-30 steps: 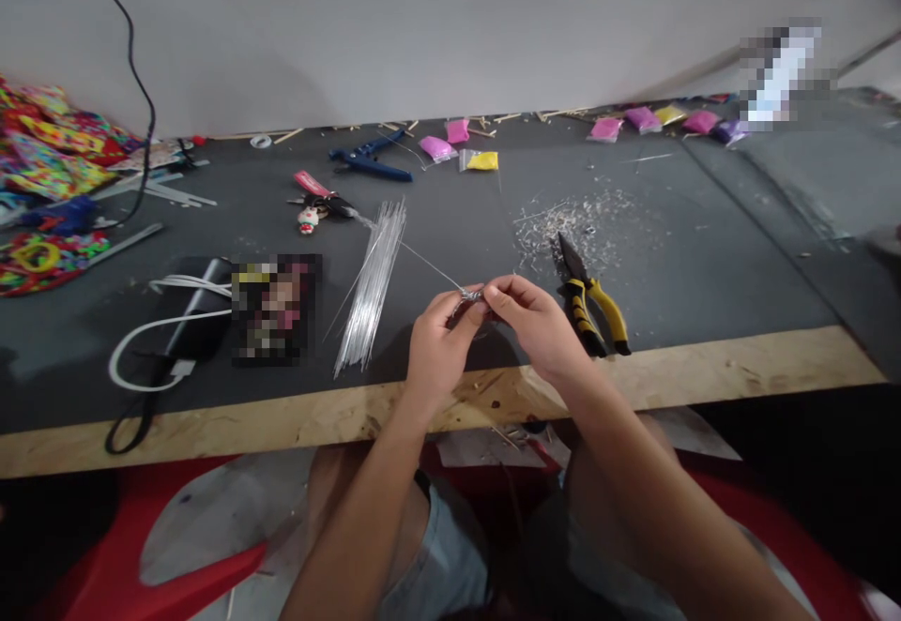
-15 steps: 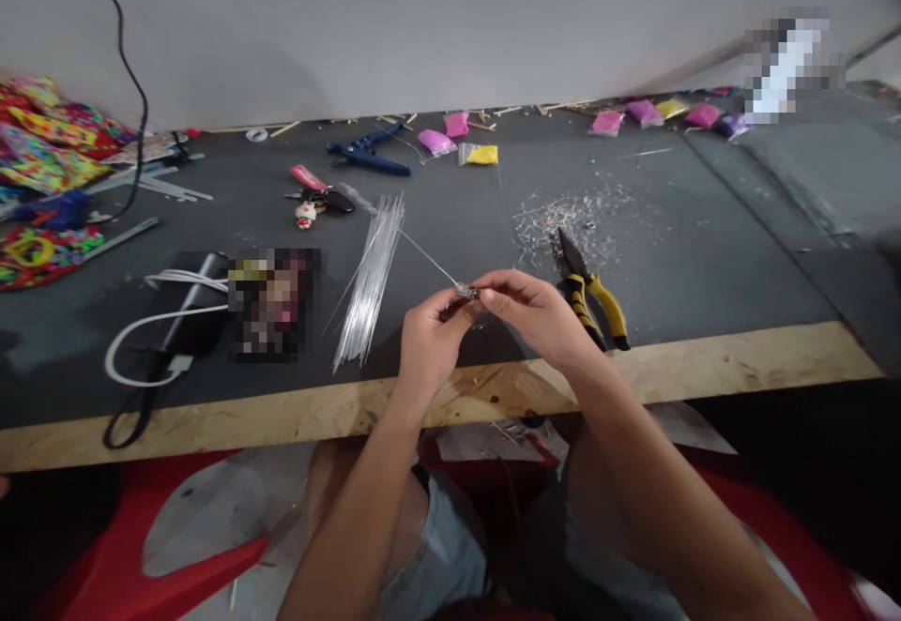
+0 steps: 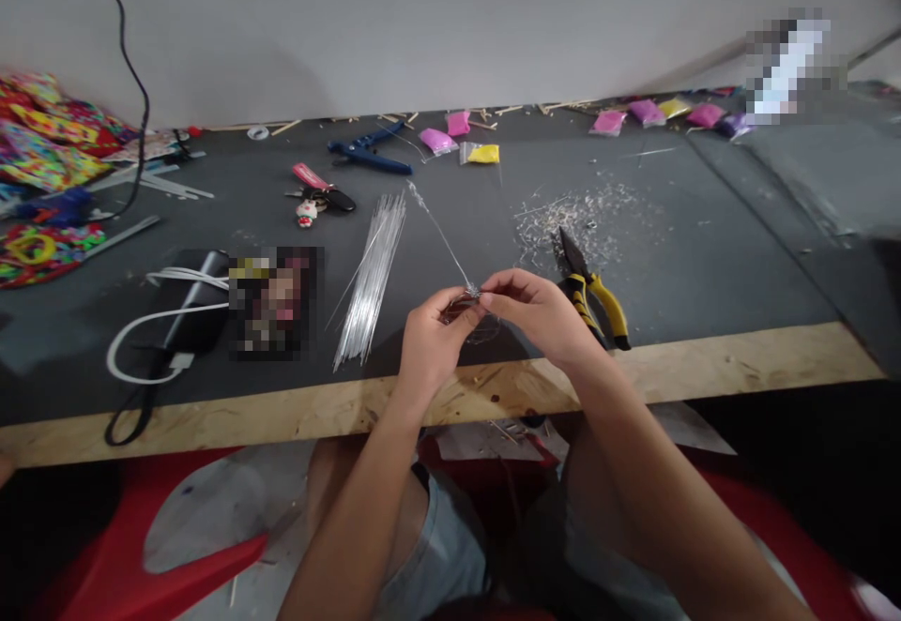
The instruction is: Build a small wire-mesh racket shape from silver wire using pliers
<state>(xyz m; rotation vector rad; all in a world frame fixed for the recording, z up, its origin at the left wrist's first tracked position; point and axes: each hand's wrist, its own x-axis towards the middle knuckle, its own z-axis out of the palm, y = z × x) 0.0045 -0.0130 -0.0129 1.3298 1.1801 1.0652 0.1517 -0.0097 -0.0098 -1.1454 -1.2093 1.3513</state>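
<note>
A piece of thin silvery wire (image 3: pixel 473 292) is pinched between my two hands near the table's front edge. Its long stem slants up and left to a small twisted tip, and fine wire loops show faintly below the fingers. My left hand (image 3: pixel 433 335) is closed on it from the left, thumb against fingertips. From the right, my right hand (image 3: pixel 535 313) pinches the same spot; the fingers partly cover the wire there. Left of my hands lies a bundle of straight wires (image 3: pixel 371 279). Yellow-and-black pliers (image 3: pixel 600 297) rest just right of my right hand.
Wire clippings (image 3: pixel 598 213) are scattered behind the pliers. Farther back lie a blue hand tool (image 3: pixel 370 154), small colored packets (image 3: pixel 482 154) and keys (image 3: pixel 320 197). At left are a power bank (image 3: pixel 187 307) with a white cable and colorful bags (image 3: pixel 49 147). Wood edges the table (image 3: pixel 739 358).
The wire's stem has swung more upright, its tip now clear of the bundle's top. Wire loops have come into sight below the fingers. Both hands stay almost in place.
</note>
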